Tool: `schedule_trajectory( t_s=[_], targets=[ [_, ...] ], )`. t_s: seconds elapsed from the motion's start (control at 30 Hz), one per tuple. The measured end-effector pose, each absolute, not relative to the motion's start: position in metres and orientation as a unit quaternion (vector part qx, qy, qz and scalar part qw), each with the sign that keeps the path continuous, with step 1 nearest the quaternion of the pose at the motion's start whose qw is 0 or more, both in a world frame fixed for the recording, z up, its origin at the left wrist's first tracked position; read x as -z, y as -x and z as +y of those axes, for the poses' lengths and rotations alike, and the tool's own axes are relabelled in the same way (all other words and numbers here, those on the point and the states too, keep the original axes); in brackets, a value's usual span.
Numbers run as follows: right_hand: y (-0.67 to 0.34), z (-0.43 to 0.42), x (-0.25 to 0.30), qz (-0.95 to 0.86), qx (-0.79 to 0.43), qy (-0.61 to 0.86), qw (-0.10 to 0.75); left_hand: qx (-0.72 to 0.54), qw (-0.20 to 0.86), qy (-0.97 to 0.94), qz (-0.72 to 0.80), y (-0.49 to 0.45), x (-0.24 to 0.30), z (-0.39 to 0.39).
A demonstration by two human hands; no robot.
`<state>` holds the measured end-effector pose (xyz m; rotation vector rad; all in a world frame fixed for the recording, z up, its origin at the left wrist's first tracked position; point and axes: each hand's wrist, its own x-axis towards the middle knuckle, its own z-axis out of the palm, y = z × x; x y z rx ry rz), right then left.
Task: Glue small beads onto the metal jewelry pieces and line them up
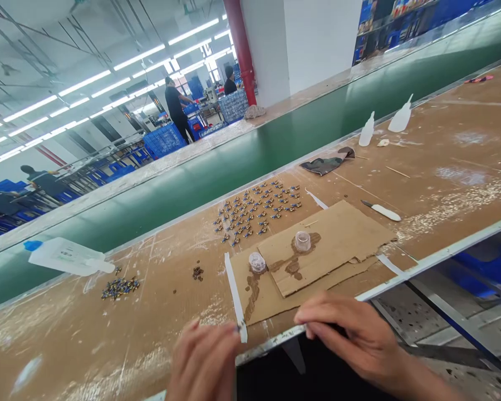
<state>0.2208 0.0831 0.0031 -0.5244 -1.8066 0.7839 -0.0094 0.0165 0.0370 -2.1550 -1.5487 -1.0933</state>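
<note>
My left hand (205, 359) is at the table's near edge, its fingers closed in a pinch. A tiny dark bit shows at its fingertips, too small and blurred to name. To the right, my right hand (353, 334) hovers over the edge with thumb and forefinger pressed together; whatever they hold is hidden. Beyond both hands lies a piece of cardboard (334, 245) with wet stains. On it stand a small clear cup (303, 240) and a whitish round lid or cup (257, 262). Farther back, many small blue-and-gold parts (256, 209) are spread in loose rows.
At left lie a heap of blue-and-gold parts (121, 288), a cluster of small dark pieces (197, 273) and a blue-capped bottle (67, 256). A white-handled knife (384, 211), a cloth (328, 163) and squeeze bottles (367, 131) lie right. A green conveyor belt (275, 136) runs behind.
</note>
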Motion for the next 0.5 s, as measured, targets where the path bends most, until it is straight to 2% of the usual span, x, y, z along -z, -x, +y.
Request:
schedule_trajectory(
  t_s=[0.17, 0.3, 0.5],
  targets=[
    [-0.253, 0.104, 0.009, -0.703, -0.174, 0.358, 0.589, 0.379, -0.133, 0.562, -0.724, 0.041, -0.059, 0.106],
    [-0.270, 0.124, 0.018, -0.640, -0.142, 0.441, 0.613, 0.371, -0.204, 0.576, -0.700, 0.049, -0.065, 0.176],
    [-0.273, 0.136, 0.021, -0.652, -0.084, 0.454, 0.602, 0.305, -0.311, 0.646, -0.627, 0.017, -0.063, 0.238]
  ],
)
